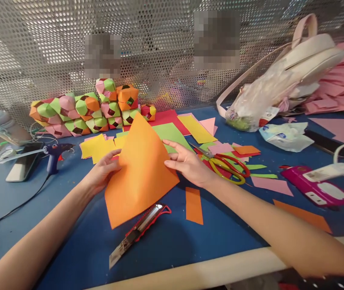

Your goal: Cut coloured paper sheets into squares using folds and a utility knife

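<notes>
An orange sheet of paper (140, 173) is raised off the blue table between my two hands, bowed along its middle with one corner pointing up. My left hand (103, 171) grips its left edge, the thumb on the near face. On the other side my right hand (186, 163) pinches the right edge between thumb and fingers. Just below the sheet lies a utility knife (138, 229) with a red frame and its blade pointing toward me. An orange paper strip (194, 205) rests to the right of the knife.
Scissors (226, 165) with red and yellow handles lie among paper scraps. Folded paper balls (84, 108) are stacked at the back. A blue glue gun (53, 157) stands left, its cord trailing. A magenta power strip (317, 185) and a pale bag (307, 60) are right.
</notes>
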The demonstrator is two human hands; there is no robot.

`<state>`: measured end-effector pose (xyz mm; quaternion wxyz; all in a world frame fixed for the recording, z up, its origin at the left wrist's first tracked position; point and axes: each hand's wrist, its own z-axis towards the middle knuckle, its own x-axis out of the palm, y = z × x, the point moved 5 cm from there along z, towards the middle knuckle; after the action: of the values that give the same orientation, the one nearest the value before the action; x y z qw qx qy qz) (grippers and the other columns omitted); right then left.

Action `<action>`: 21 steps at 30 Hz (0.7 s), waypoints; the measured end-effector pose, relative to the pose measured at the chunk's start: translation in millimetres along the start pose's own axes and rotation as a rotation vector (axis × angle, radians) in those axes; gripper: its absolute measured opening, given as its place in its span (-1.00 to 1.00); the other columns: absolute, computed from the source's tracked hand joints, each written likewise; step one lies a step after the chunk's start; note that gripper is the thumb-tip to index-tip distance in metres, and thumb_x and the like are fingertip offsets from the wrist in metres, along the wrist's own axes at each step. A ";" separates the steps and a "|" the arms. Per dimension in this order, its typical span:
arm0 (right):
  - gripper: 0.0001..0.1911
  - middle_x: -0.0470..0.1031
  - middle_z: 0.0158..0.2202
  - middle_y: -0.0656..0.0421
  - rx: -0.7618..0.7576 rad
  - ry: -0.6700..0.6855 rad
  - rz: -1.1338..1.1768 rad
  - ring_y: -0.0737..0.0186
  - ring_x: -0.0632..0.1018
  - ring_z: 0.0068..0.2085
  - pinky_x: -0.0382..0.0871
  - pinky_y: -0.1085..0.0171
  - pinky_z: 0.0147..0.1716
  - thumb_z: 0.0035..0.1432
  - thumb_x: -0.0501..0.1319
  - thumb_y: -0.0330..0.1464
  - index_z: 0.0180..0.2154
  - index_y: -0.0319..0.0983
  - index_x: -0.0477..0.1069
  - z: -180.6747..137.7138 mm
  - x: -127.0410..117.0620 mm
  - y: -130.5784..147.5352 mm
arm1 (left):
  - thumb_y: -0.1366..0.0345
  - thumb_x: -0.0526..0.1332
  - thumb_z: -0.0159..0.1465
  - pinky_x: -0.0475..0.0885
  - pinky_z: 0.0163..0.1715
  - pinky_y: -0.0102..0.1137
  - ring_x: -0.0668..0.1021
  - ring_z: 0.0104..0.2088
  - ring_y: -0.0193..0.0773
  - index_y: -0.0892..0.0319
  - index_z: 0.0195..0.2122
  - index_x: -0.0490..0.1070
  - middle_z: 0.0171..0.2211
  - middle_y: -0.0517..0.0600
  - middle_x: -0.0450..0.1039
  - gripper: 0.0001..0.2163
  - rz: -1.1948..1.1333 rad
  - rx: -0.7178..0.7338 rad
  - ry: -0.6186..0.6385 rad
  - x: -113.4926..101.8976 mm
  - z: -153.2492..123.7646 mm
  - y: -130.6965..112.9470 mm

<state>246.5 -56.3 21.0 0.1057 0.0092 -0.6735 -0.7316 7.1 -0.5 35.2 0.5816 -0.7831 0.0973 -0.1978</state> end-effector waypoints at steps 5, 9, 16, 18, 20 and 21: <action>-0.45 0.58 -0.29 0.14 -0.051 -0.026 -0.300 0.24 0.58 -0.30 0.48 0.22 -0.26 0.20 0.14 -0.30 0.22 -0.22 0.25 9.5 -17.4 -12.8 | 0.38 0.30 -0.07 0.35 -0.50 -0.49 0.49 -0.50 -0.36 0.16 0.05 0.27 -0.44 -0.16 0.43 -0.42 0.316 0.105 -0.197 -22.0 13.1 11.4; -0.58 0.58 -0.09 0.08 -0.100 0.117 -0.413 0.17 0.60 -0.12 0.50 0.14 -0.11 0.13 0.09 -0.38 0.03 -0.21 0.47 13.4 -25.5 -20.0 | 0.37 0.30 -0.06 0.29 -0.54 -0.51 0.47 -0.52 -0.38 0.19 0.03 0.31 -0.45 -0.15 0.41 -0.44 0.378 0.119 -0.199 -25.4 14.7 15.0; -0.79 0.56 -0.16 0.11 -0.357 0.126 -0.669 0.12 0.53 -0.09 0.41 0.04 -0.02 0.16 0.19 -0.32 -0.19 -0.13 0.57 9.7 -21.1 -15.8 | 0.29 0.33 -0.03 0.39 -0.42 -0.42 0.52 -0.44 -0.31 0.19 0.03 0.34 -0.33 -0.07 0.46 -0.45 0.430 0.133 -0.154 -23.2 16.2 13.6; -0.83 0.53 -0.28 0.11 -0.409 0.105 -0.719 0.12 0.50 -0.18 0.42 0.05 -0.10 0.19 0.19 -0.27 -0.30 -0.12 0.56 9.4 -18.3 -14.9 | 0.29 0.35 -0.03 0.41 -0.34 -0.41 0.53 -0.35 -0.28 0.18 0.00 0.37 -0.23 -0.01 0.48 -0.48 0.460 0.178 -0.194 -24.3 15.9 10.3; -0.79 0.47 -0.33 0.11 -0.430 0.043 -0.759 0.13 0.47 -0.23 0.40 0.08 -0.16 0.22 0.19 -0.22 -0.37 -0.14 0.53 9.4 -18.8 -13.7 | 0.27 0.37 0.00 0.41 -0.22 -0.40 0.53 -0.20 -0.23 0.16 -0.03 0.42 -0.11 0.05 0.47 -0.54 0.512 0.241 -0.246 -25.0 11.8 3.1; -0.75 0.43 -0.34 0.11 -0.430 0.002 -0.775 0.13 0.46 -0.24 0.39 0.10 -0.18 0.23 0.18 -0.20 -0.41 -0.16 0.50 9.4 -20.1 -13.0 | 0.24 0.36 0.03 0.41 -0.16 -0.39 0.52 -0.13 -0.21 0.15 -0.05 0.44 -0.07 0.06 0.47 -0.58 0.549 0.276 -0.256 -24.4 8.2 -1.8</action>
<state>262.8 -42.8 6.4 -0.1760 0.2397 -0.4529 -0.8405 -11.6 16.6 30.1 0.7211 -0.6601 0.2033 0.0551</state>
